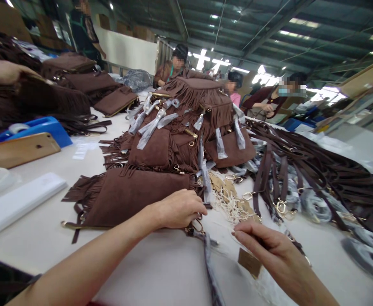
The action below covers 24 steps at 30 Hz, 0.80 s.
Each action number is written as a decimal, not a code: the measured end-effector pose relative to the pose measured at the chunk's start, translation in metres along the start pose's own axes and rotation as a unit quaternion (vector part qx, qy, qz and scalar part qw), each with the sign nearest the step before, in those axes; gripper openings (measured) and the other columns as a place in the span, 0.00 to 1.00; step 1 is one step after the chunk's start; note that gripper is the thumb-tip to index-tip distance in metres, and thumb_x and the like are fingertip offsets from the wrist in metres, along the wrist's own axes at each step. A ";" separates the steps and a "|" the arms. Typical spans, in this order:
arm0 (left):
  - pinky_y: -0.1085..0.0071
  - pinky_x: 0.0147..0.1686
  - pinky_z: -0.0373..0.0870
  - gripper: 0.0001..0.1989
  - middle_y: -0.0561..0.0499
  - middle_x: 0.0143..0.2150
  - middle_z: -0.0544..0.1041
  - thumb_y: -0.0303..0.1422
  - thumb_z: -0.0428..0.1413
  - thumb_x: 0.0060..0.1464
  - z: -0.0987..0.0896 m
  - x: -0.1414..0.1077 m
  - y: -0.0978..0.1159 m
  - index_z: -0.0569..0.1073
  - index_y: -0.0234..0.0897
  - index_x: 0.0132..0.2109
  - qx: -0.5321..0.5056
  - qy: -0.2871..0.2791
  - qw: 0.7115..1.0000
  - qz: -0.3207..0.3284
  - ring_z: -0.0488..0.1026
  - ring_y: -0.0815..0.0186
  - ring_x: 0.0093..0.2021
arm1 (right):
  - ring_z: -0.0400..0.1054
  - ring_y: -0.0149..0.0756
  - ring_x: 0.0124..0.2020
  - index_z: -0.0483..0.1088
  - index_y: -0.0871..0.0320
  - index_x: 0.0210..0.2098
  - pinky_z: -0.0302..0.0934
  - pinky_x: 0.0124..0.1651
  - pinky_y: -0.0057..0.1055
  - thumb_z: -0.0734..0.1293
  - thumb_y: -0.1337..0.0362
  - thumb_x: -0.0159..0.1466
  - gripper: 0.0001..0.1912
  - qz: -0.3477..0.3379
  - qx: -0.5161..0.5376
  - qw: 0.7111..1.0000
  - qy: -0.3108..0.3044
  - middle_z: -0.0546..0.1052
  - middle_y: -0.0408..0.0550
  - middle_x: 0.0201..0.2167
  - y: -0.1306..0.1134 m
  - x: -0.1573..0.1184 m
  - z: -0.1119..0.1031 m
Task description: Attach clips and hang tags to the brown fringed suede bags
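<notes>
The right hand (pixel 278 250) has its thumb and forefinger brought together at the tips, no gap showing between them, with the pale end of a string (pixel 233 232) seemingly pinched there; a small brown tag (pixel 250 262) hangs just below, though whether it belongs to that string I cannot tell. The left hand (pixel 180 208) lies palm down across the right end of a brown fringed bag (pixel 138 191), fingers curled with little space under them and fingertips at a gold ring (pixel 199 220); the thumb is hidden, so I cannot tell how firmly they grip. The relation that matters is between ring and string: the ring lies to the left of the right fingertips and slightly farther away, near but apart, while the left fingertips are right beside it. The bag's long axis runs crosswise, left to right, its ring end toward the right hand, its gold zipper (pixel 87 225) along the near edge. A plastic-wrapped strap (pixel 212 267) runs from beside the ring toward the wearer, between the hands. Beyond the right fingertips lies a heap of strung tags (pixel 234 202); behind the bag rises a pile of similar bags (pixel 189 119).
</notes>
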State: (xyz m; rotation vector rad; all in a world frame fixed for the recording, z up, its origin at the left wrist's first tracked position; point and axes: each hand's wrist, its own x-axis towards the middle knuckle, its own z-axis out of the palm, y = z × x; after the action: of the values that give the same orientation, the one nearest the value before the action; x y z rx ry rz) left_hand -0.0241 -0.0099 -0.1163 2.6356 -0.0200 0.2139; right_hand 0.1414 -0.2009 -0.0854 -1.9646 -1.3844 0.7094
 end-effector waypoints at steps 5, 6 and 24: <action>0.65 0.48 0.63 0.10 0.47 0.46 0.78 0.21 0.54 0.56 0.016 0.002 -0.014 0.77 0.39 0.39 -0.015 -0.055 0.998 -0.007 0.71 0.58 0.49 | 0.66 0.35 0.27 0.74 0.54 0.30 0.62 0.28 0.27 0.63 0.47 0.65 0.19 0.020 0.023 0.999 -0.011 0.71 0.43 0.25 0.004 0.006 0.004; 0.65 0.48 0.63 0.11 0.47 0.46 0.78 0.20 0.54 0.55 0.016 0.002 -0.016 0.77 0.39 0.38 -0.023 -0.057 0.998 -0.011 0.71 0.58 0.49 | 0.66 0.36 0.29 0.74 0.54 0.30 0.62 0.30 0.27 0.63 0.47 0.65 0.19 0.017 0.023 1.000 -0.002 0.72 0.43 0.25 0.005 0.010 0.008; 0.72 0.45 0.66 0.12 0.51 0.38 0.77 0.15 0.53 0.52 0.011 -0.007 -0.022 0.74 0.35 0.37 -0.162 -0.007 0.985 -0.066 0.71 0.65 0.42 | 0.60 0.34 0.23 0.75 0.55 0.28 0.53 0.28 0.29 0.61 0.47 0.61 0.20 0.022 -0.002 0.999 0.031 0.67 0.41 0.19 0.025 0.037 0.052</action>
State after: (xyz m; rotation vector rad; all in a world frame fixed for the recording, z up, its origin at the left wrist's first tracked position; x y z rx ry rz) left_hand -0.0281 0.0036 -0.1374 2.3033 0.1053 0.1335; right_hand 0.1308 -0.1623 -0.1412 -2.0091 -1.3095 0.6612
